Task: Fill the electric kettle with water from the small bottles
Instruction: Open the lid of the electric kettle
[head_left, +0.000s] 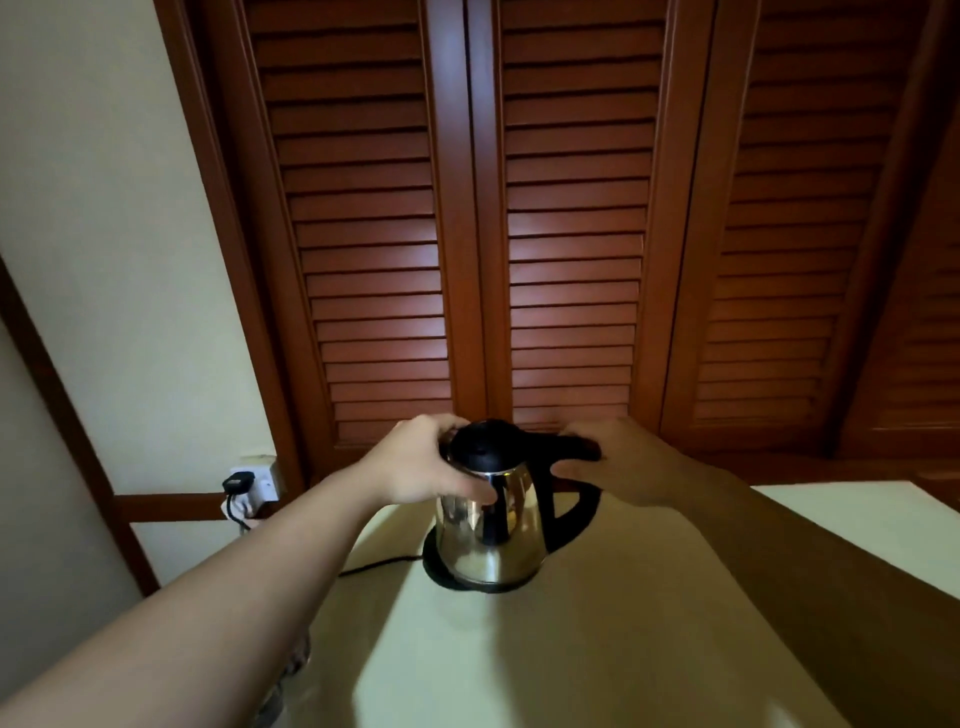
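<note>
A steel electric kettle with a black lid and black handle stands on its black round base on a pale table. The lid is down. My left hand wraps the kettle's upper left side, fingers curled around the body just under the lid. My right hand closes around the top of the black handle on the right. No small bottles are in view.
A black cord runs from the base off the table's left edge toward a wall socket with a plug in it. Brown louvred doors stand close behind the table. The table's right side lies in shadow.
</note>
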